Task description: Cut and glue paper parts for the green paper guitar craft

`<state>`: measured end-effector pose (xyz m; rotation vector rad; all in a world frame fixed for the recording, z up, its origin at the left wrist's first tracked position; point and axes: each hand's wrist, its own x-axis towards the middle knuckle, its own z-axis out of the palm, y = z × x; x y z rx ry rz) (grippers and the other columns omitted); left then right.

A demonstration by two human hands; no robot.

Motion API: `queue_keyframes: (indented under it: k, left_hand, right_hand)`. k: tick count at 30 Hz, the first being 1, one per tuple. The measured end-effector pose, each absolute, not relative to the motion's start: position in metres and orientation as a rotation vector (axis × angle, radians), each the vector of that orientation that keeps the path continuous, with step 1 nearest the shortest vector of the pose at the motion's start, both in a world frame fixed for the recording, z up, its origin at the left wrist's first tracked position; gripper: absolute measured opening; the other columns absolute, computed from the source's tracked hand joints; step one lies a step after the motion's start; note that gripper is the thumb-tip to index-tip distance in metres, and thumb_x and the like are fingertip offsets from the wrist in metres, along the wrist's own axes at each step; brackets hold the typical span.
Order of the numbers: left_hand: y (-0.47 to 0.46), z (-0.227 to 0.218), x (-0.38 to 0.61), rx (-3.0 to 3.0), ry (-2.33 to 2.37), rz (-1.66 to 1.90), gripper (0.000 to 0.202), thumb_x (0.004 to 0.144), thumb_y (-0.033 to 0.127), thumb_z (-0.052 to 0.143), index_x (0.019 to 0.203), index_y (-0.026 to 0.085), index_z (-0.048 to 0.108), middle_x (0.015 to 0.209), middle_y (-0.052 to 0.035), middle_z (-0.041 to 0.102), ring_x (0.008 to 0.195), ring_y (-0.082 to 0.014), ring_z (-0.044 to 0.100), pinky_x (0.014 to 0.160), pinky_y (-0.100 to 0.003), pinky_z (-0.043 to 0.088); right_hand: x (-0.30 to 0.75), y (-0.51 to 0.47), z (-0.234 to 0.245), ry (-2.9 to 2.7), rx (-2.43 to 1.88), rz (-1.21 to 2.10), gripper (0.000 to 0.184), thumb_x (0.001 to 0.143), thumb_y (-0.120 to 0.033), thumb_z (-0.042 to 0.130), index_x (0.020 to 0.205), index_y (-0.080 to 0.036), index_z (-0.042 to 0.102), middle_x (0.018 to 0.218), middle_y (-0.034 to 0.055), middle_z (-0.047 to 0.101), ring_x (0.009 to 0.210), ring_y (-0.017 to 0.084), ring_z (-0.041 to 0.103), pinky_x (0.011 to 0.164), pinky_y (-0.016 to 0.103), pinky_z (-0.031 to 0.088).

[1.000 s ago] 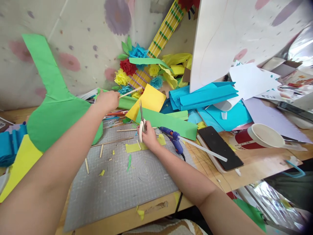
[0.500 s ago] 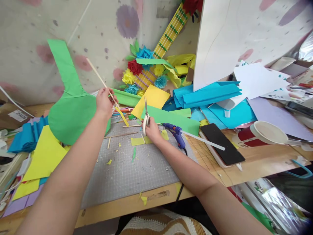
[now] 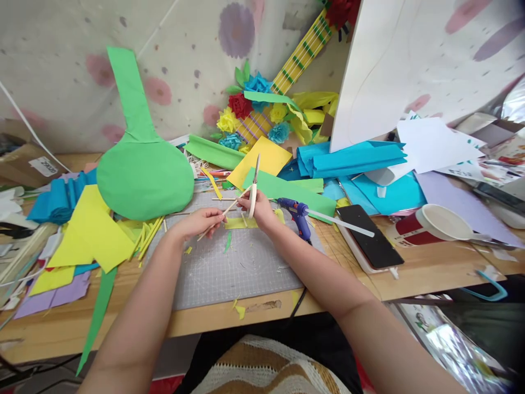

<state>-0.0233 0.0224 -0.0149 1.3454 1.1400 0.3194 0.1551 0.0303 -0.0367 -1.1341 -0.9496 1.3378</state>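
A stick (image 3: 232, 206) and scissors (image 3: 253, 198) above the cutting mat (image 3: 229, 276)
The left hand (image 3: 200, 222) pinches the stick, which slants toward the right hand (image 3: 261, 210), gripping the white-handled scissors near the glue gun (image 3: 302, 224).

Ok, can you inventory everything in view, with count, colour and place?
Wooden stick: one, pale, in the left hand
Scissors: one, white handles, in the right hand
Cutting mat: one, grey, beneath the hands
Scraps: several, yellow and green, on the mat
Glue gun: one, blue-purple, at the mat's right edge
Phone: one, black, right of the glue gun
Cup: one, red and white, right of the phone
Long-necked cutout: one, green, back left
Decorated guitar: one, mostly yellow, back centre
Tall board: one, white, back right
Paper: many, yellow, green, blue, purple, white, on both sides
Cardboard box: one, brown, far left
Table: one, wood-coloured, beneath the mat
Wall covering: one, pale, behind
Hands: two, bare, over the mat
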Motion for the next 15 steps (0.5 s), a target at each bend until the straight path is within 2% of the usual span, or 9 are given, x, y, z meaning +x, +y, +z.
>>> queue_keyframes:
  k: [3, 8, 11, 15]
  left_hand:
    - [0.013, -0.016, -0.028, 1.321, 1.087, 0.218, 0.031, 0.067, 0.043, 0.065, 0.077, 0.015, 0.058, 0.067, -0.0003, 0.058, 0.054, -0.0092, 0.056, 0.051, -0.021, 0.046]
    - [0.006, -0.024, -0.032, 1.199, 0.943, 0.283, 0.035, 0.070, 0.045, 0.061, 0.089, 0.016, 0.061, 0.081, -0.0052, 0.063, 0.064, -0.0131, 0.061, 0.055, -0.025, 0.049]
    - [0.007, -0.030, -0.030, 1.174, 0.952, 0.371, 0.029, 0.069, 0.039, 0.065, 0.085, 0.015, 0.060, 0.075, -0.0031, 0.062, 0.062, -0.0122, 0.060, 0.056, -0.026, 0.050]
    - [0.007, -0.036, -0.023, 1.188, 0.995, 0.476, 0.025, 0.070, 0.036, 0.063, 0.081, 0.015, 0.057, 0.066, 0.0012, 0.055, 0.052, -0.0070, 0.052, 0.052, -0.025, 0.049]
  right_hand:
    - [0.155, 0.022, -0.034, -1.020, -1.073, 1.410, 0.031, 0.053, -0.026, 0.069, 0.071, -0.018, 0.045, 0.064, -0.0031, 0.057, 0.052, 0.008, 0.053, 0.053, 0.024, 0.042]
    - [0.158, 0.012, -0.029, -1.131, -1.010, 1.458, 0.029, 0.052, -0.030, 0.070, 0.067, -0.016, 0.048, 0.060, -0.0030, 0.056, 0.051, 0.007, 0.050, 0.049, 0.022, 0.038]
    - [0.160, 0.010, -0.029, -1.154, -1.005, 1.457, 0.029, 0.052, -0.029, 0.070, 0.068, -0.016, 0.050, 0.064, -0.0015, 0.059, 0.054, 0.008, 0.052, 0.051, 0.022, 0.040]
    - [0.158, 0.011, -0.033, -1.089, -1.012, 1.407, 0.026, 0.053, -0.027, 0.069, 0.067, -0.017, 0.049, 0.064, -0.0008, 0.060, 0.057, 0.010, 0.055, 0.055, 0.024, 0.043]
